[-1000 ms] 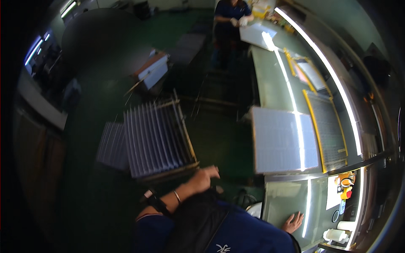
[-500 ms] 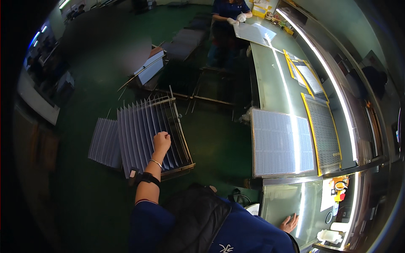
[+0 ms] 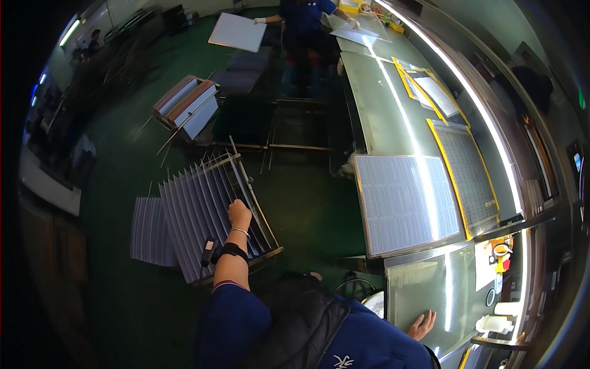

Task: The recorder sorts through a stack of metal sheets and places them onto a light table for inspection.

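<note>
My left hand (image 3: 239, 214), with a bracelet and a dark wristband on its arm, is closed in a fist over the rack (image 3: 265, 212) of upright grey sheets (image 3: 195, 212). It is at the sheets' right part; whatever its fingers hold is hidden. Far to the right, my right hand (image 3: 423, 325) rests with fingers stretched out on the glass worktop (image 3: 415, 289). Beyond that hand, a pale patterned panel (image 3: 402, 200) lies flat on the bench, beside a yellow-edged mesh panel (image 3: 470, 178).
A second stack of sheets (image 3: 149, 230) stands left of the rack. Farther back is a rack of brown-edged boards (image 3: 187, 104). A co-worker (image 3: 304, 24) holds out a white board (image 3: 238, 32). White bottles (image 3: 495, 323) and a black ring (image 3: 490, 297) lie at the bench's right.
The view has shifted slightly. The co-worker, earlier with both hands at a panel on the bench, now holds a white board out to the left. My left fist stays over the rack, my right hand on the worktop.
</note>
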`<action>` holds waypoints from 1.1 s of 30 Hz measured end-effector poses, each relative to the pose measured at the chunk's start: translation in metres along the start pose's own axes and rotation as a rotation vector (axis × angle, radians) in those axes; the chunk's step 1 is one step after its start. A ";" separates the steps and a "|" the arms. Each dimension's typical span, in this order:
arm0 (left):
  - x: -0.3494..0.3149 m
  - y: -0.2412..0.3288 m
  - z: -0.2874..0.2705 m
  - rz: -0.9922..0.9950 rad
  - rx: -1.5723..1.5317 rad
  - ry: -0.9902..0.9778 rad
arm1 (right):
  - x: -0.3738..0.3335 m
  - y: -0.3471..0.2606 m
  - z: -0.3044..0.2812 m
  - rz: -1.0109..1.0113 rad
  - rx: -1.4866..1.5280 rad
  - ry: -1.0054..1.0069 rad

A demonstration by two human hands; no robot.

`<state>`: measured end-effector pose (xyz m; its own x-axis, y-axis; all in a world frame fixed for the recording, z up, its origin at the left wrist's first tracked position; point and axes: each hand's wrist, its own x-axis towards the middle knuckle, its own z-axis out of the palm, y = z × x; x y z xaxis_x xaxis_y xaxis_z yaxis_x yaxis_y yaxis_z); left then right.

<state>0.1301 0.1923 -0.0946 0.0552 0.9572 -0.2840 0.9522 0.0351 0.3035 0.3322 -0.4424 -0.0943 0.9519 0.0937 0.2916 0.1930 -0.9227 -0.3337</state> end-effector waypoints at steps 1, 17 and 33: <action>-0.001 0.001 0.001 0.006 0.002 0.003 | -0.001 -0.003 -0.001 0.014 0.001 0.000; -0.158 0.072 -0.300 0.599 -1.160 0.167 | 0.008 -0.030 -0.017 0.084 -0.014 0.142; -0.457 0.207 0.070 0.362 -0.954 -1.868 | -0.050 -0.098 -0.125 0.461 1.708 -0.049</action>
<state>0.3229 -0.2581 0.0341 0.8866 -0.3665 -0.2822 0.4600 0.6352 0.6204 0.2360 -0.4034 0.0356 0.9949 0.0025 -0.1012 -0.0886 0.5052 -0.8585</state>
